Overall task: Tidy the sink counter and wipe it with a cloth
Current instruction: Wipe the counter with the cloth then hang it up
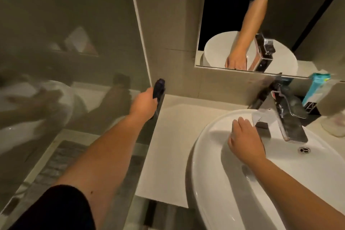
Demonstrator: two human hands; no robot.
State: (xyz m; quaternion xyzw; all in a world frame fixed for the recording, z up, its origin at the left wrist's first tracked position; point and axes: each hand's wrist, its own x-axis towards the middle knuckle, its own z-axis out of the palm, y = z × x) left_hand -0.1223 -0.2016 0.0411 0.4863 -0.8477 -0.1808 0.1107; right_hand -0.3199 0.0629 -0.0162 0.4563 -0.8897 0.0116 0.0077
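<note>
Left hand (144,103) grips dark bottle (158,87) at counter (168,147) edge.

A mirror (233,15) hangs on the tiled wall (168,24). A glass wall (65,43) stands at the left, over a grey mat (61,162).

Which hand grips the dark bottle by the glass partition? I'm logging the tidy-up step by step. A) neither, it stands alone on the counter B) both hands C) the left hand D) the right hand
C: the left hand is closed around the dark bottle at the counter's far-left corner, while the right hand rests on the basin rim near the faucet.
</note>
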